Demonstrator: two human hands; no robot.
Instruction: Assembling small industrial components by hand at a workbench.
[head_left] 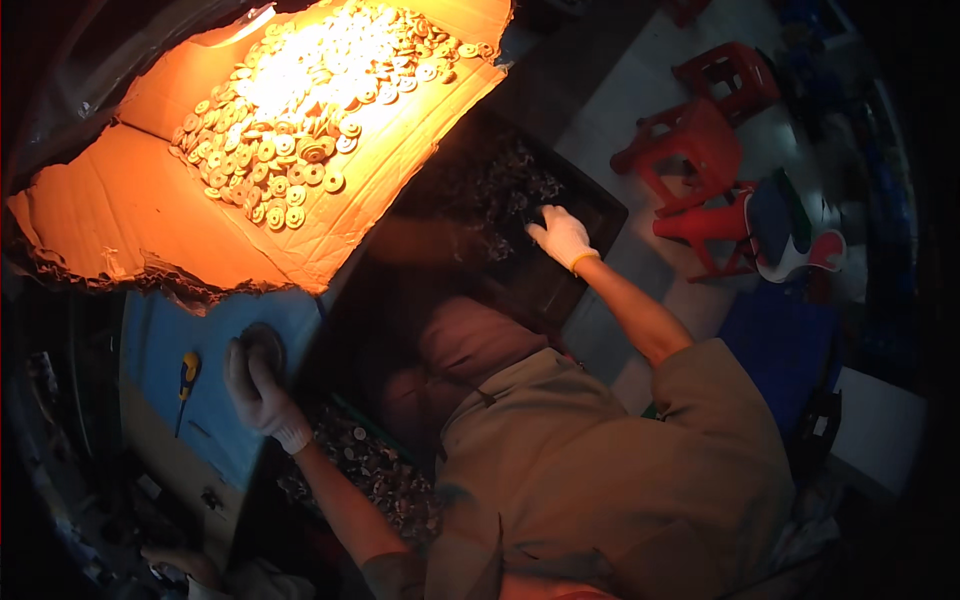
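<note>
My left hand (262,393), in a whitish glove, rests at the blue work surface (224,420) with its fingers around the edge of a round dark disc (266,343). The disc's underside is hidden. My right hand (562,239), in a white glove with a yellow cuff edge, reaches over a dark tray (603,212). Its fingers are curled towards small dark metal parts (510,190) heaped there; what they hold, if anything, is too small to make out. Left of my left hand lies a screwdriver (187,376) with a yellow and black handle.
A torn cardboard sheet (375,205) under a bright lamp bears a heap of small round discs (285,150). Below my left forearm is a bin of small metal parts (385,480). Red plastic stools (700,150) stand to the right, near a blue box (780,335).
</note>
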